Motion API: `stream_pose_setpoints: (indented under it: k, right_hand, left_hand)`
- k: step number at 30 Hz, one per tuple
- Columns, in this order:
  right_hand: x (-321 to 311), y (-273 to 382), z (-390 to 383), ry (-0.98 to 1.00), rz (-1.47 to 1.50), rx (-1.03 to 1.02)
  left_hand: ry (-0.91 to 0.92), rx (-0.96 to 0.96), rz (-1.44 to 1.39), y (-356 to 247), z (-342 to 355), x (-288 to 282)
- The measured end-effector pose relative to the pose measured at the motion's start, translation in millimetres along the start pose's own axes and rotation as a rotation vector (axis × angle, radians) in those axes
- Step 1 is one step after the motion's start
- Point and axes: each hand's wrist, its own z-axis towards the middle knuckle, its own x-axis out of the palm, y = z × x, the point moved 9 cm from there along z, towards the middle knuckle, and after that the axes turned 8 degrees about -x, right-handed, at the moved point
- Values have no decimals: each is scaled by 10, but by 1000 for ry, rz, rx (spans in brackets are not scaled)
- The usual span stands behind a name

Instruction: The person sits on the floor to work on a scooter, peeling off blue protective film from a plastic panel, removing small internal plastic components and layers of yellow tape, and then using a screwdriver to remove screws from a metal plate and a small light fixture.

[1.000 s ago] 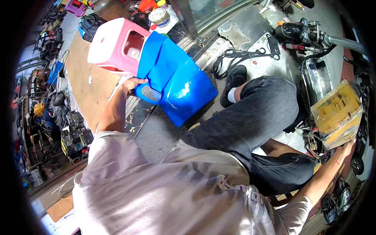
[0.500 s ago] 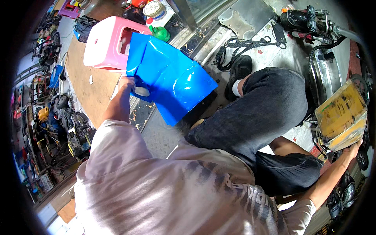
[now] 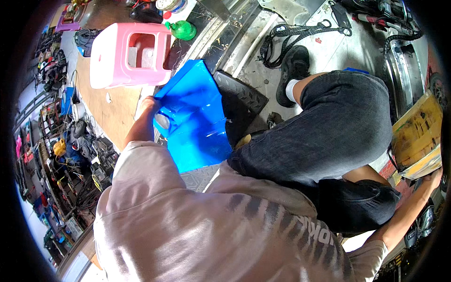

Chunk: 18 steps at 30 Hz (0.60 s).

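My left hand (image 3: pixel 149 104) is closed on the left edge of a glossy, creased blue plastic sheet (image 3: pixel 195 134). The sheet hangs at a tilt in front of my bent knee, with a pale oval opening near my fingers. Far to the right, my right hand (image 3: pixel 433 176) grips the lower edge of a worn yellow box-shaped block (image 3: pixel 417 134) with dark stains. Some of those fingers are hidden behind the block. Just beyond the sheet stands a pink plastic stool (image 3: pixel 110 56).
A green bottle (image 3: pixel 182 30) lies beside the stool. Black webbing straps (image 3: pixel 291 37) lie on the floor past my shoe (image 3: pixel 293 70). A black treaded mat (image 3: pixel 239 101) sits behind the blue sheet. Tools and parts (image 3: pixel 75 145) crowd the left side.
The blue sheet has come down and nearer to me and has folded narrower, uncovering the stool's opening and the black mat. The yellow block stays in my right hand, slightly farther right in view.
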Motion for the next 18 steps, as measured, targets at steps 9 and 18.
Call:
stream_pose_setpoints:
  k: [9, 18]
  right_hand:
    - [179, 66, 37, 29, -5, -24]
    - [490, 183, -376, 52, 185, 38]
  left_hand:
    - [-273, 411, 103, -731, -530, -214]
    - [-662, 775, 353, -1296, -1588, -530]
